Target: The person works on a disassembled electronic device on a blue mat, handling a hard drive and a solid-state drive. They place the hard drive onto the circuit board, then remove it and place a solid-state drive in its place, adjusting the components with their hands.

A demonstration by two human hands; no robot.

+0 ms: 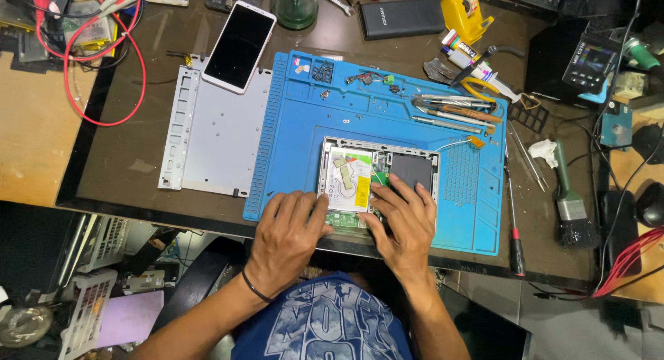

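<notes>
An opened small metal device case (379, 172) with a green circuit board, a white-labelled drive and a dark square part lies on a blue work mat (304, 125). My left hand (288, 232) rests on the case's near-left corner, fingers curled over its edge. My right hand (401, 218) presses on the case's near side, fingers spread over the board and the dark part. Both hands grip the case. The case's near edge is hidden beneath my hands.
A grey metal plate (221, 135) lies left of the mat with a white-framed phone (238, 45) on its top. Screwdrivers and tweezers (453, 111) line the mat's right top. A brush (570, 208), a red-handled screwdriver (515, 242), a black power bank (401, 17) and red wires (104, 62) surround it.
</notes>
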